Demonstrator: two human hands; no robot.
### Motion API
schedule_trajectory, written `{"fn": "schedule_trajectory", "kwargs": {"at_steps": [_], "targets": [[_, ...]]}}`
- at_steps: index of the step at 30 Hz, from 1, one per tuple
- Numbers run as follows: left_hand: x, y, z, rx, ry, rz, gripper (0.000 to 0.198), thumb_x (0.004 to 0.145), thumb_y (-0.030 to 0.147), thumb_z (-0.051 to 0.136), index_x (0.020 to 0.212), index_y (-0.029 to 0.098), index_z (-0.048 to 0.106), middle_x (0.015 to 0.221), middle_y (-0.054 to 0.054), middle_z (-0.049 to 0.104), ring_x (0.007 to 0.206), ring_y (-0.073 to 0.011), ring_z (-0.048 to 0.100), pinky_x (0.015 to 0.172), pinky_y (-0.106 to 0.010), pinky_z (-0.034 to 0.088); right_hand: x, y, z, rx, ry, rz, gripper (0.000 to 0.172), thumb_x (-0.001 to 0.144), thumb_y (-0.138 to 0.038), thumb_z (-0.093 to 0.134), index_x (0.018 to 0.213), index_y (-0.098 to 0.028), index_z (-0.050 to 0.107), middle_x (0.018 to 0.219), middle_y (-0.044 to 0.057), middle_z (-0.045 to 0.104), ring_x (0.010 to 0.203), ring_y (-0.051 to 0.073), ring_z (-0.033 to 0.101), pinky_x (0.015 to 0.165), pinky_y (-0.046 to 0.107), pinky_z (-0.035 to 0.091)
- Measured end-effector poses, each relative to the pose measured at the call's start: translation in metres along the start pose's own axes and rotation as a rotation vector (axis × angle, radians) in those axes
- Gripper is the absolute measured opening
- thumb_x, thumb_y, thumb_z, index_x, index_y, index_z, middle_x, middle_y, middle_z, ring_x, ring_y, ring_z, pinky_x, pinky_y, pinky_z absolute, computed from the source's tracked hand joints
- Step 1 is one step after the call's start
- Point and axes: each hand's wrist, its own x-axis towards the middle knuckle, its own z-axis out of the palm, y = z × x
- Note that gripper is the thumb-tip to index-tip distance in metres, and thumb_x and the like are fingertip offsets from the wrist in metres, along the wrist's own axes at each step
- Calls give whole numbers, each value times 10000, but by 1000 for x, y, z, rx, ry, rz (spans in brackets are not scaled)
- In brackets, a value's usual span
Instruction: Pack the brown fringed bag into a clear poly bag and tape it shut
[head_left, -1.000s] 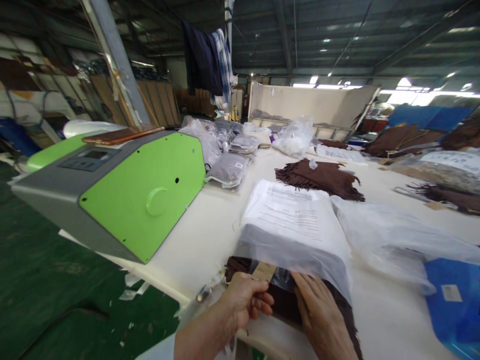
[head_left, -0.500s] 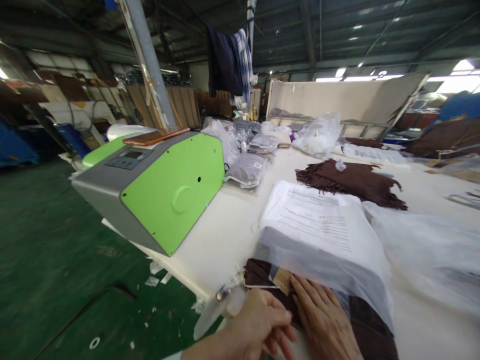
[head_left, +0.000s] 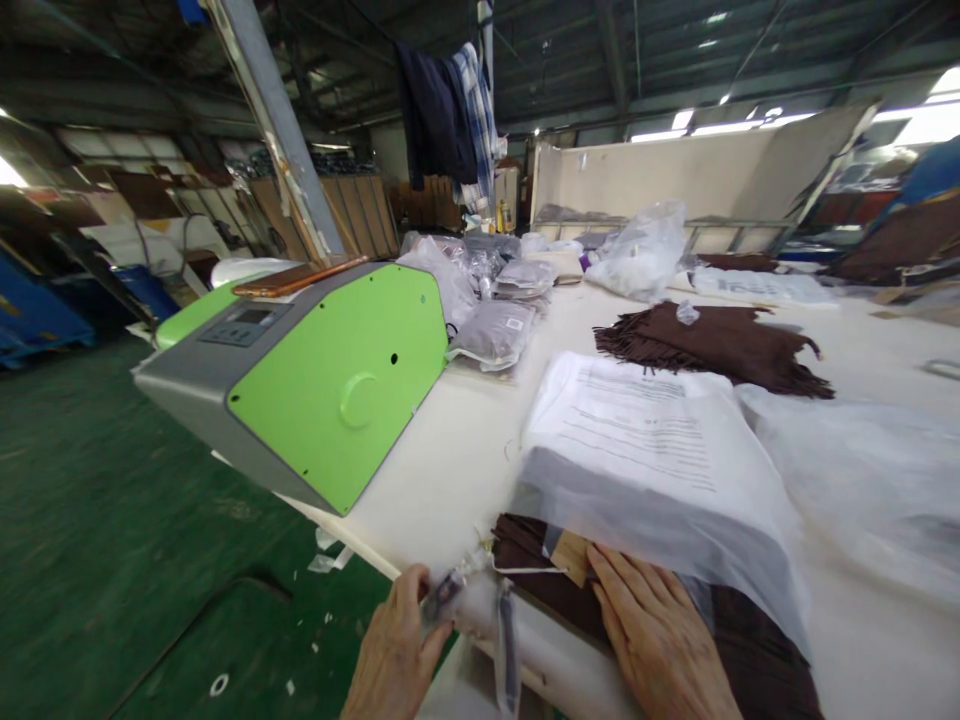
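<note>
My right hand [head_left: 660,630] lies flat with fingers stretched over folded dark brown fringed cloth [head_left: 525,540], its fingertips touching a tan cardboard tag [head_left: 571,556]. A white cord runs from the tag along the cloth. The cloth is partly inside a frosted plastic bag [head_left: 637,440] with printed lines. At the table's near edge, my left hand [head_left: 397,645] has thumb and fingers curled around a small clear and dark plastic piece [head_left: 448,592], whose kind I cannot make out. A narrow dark strip in clear plastic [head_left: 508,645] hangs beside it.
A green and grey machine [head_left: 345,390] stands left on the white table [head_left: 480,430], with a phone-like slab [head_left: 300,278] on top. Bagged grey goods [head_left: 495,335] lie behind. Another brown fringed cloth [head_left: 705,345] and a plastic bag [head_left: 855,470] are at right.
My left hand has moved left, away from beside my right hand, to the small plastic piece at the table edge. The right hand stays on the cloth. The view has shifted slightly.
</note>
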Motion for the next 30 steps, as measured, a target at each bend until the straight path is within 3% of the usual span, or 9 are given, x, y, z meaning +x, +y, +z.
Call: {"fn": "schedule_trajectory", "kwargs": {"at_steps": [4, 8, 10, 13, 17, 20, 25, 28, 30], "targets": [[1, 20, -17, -180, -53, -171, 332, 713, 224, 518, 1039, 222, 452, 711, 21, 606, 691, -187, 606, 667, -281, 416, -2, -2, 1, 42, -30, 51, 333, 880, -196, 390, 1151, -135, 573, 1118, 72, 660, 1003, 195, 594, 912, 369, 357], [11, 53, -45, -632, -224, -311, 546, 605, 324, 657, 1097, 197, 458, 456, 134, 354, 416, -91, 374, 460, -207, 262, -3, -3, 1, 60, -57, 84, 349, 882, -195, 382, 1177, -141, 562, 1120, 69, 658, 992, 205, 602, 896, 380, 385], [18, 76, -50, -854, -333, -404, 493, 574, 393, 697, 992, 184, 538, 442, 128, 339, 384, -63, 316, 415, -194, 214, -3, -2, 1, 89, -61, 107, 348, 883, -203, 385, 1177, -155, 564, 1112, 67, 662, 979, 205, 610, 869, 377, 416], [25, 113, -39, -1046, -426, -441, 333, 560, 372, 698, 778, 145, 591, 507, 54, 505, 422, -77, 443, 416, -198, 300, 0, 2, 0, 205, -64, 155, 334, 875, -188, 400, 1158, -188, 579, 1104, 60, 665, 969, 188, 621, 829, 344, 475], [28, 146, -11, -1146, -422, -401, 334, 582, 294, 654, 864, 117, 623, 608, -16, 636, 560, -127, 582, 524, -218, 415, 4, 15, -9, 512, 55, 228, 299, 872, -156, 411, 1070, -216, 627, 981, 41, 705, 884, 142, 659, 726, 235, 542], [31, 153, 3, -1192, -361, -374, 368, 583, 266, 640, 919, 117, 618, 652, -16, 658, 591, -127, 590, 545, -215, 436, 5, 26, -21, 768, 57, 395, 257, 866, -203, 469, 1060, -229, 634, 1021, 51, 696, 919, 161, 660, 769, 257, 553], [33, 141, 19, -1004, -386, -198, 390, 688, 204, 563, 1067, 119, 588, 870, -70, 692, 752, -162, 635, 686, -257, 496, 7, 42, -38, 852, 50, 651, 206, 844, -311, 520, 970, -274, 678, 976, 16, 711, 878, 200, 676, 785, 347, 563], [28, 130, 32, -697, -370, 89, 446, 756, 173, 513, 1199, 133, 537, 1050, -109, 660, 919, -196, 621, 834, -312, 492, 6, 39, -44, 772, 88, 629, 202, 847, -275, 505, 958, -273, 675, 952, 6, 716, 852, 183, 680, 761, 307, 570], [26, 123, 40, -529, -290, 302, 490, 784, 154, 484, 1274, 131, 469, 1174, -132, 605, 1040, -221, 579, 910, -359, 471, 6, 30, -46, 660, 103, 507, 235, 859, -212, 467, 990, -254, 658, 985, 23, 705, 894, 163, 667, 766, 263, 561]]}}
